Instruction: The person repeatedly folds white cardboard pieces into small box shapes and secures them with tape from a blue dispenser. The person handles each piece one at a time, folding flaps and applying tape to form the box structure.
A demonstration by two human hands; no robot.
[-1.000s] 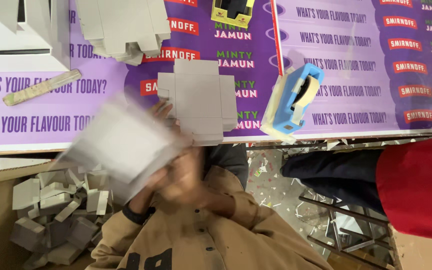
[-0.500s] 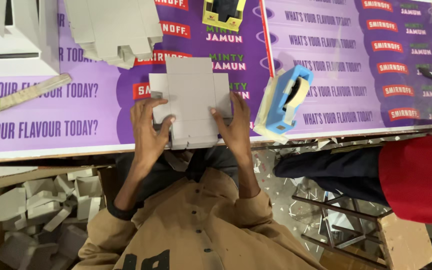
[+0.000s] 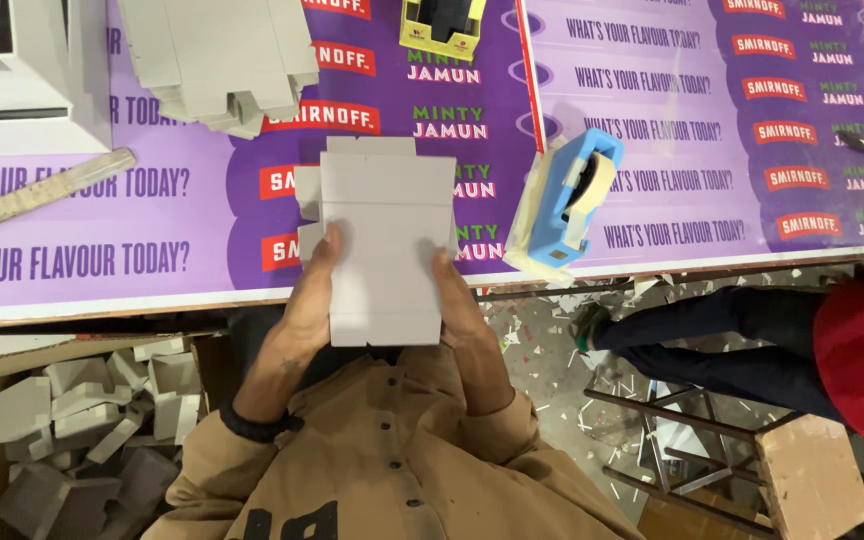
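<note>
1. Left hand [image 3: 304, 300] grips the left edge of the flat white carton blank [image 3: 384, 240], thumb pressed on top, fingers curled beneath
2. Right hand [image 3: 462, 310] pinches the right edge likewise
3. Half a second ago both hands pressed the blank flat on the purple counter [image 3: 152, 230]; now its near end overhangs the counter edge, towards the chest
4. The blue tape dispenser [image 3: 564, 200] sits unmoved just right; the stack of blanks [image 3: 217, 60] waits beyond

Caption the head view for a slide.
Both hands, left hand and right hand, hold a flat white carton blank at the table edge.
</note>
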